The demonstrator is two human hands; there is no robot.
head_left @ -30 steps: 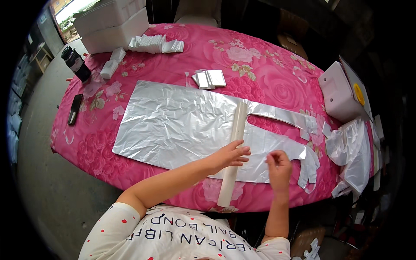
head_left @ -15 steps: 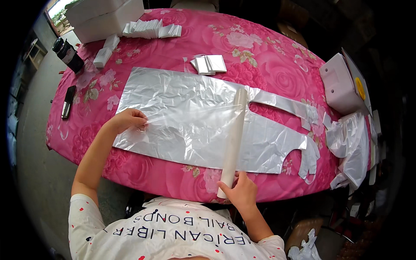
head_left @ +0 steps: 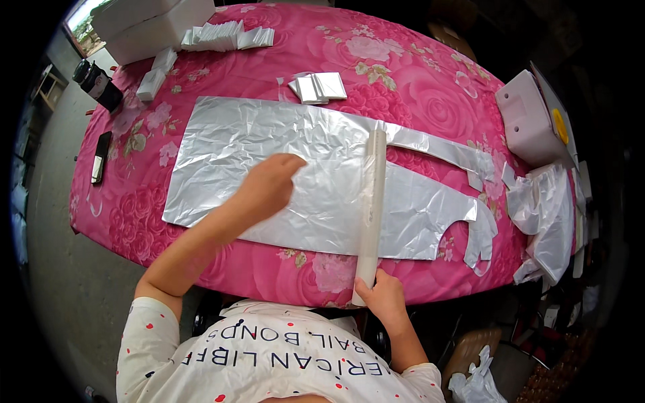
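A silvery plastic apron, creased and shiny, lies flat across the table with its cut-out straps to the right. Across it, near the straps, rests a long whitish tube-shaped roll, its near end reaching past the apron's edge. My right hand is closed round that near end. Over the middle of the apron hovers my left hand, slightly blurred, its fingers curled together; whether anything is pinched in them is hidden.
Small white folded packets lie beyond the apron. A white foam box, a dark bottle and a phone are on the left. Another foam box and crumpled clear plastic stand at the right edge.
My left hand has moved right, from the apron's left part to its middle, nearer the roll. The right hand stays on the roll, which has shifted slightly right.
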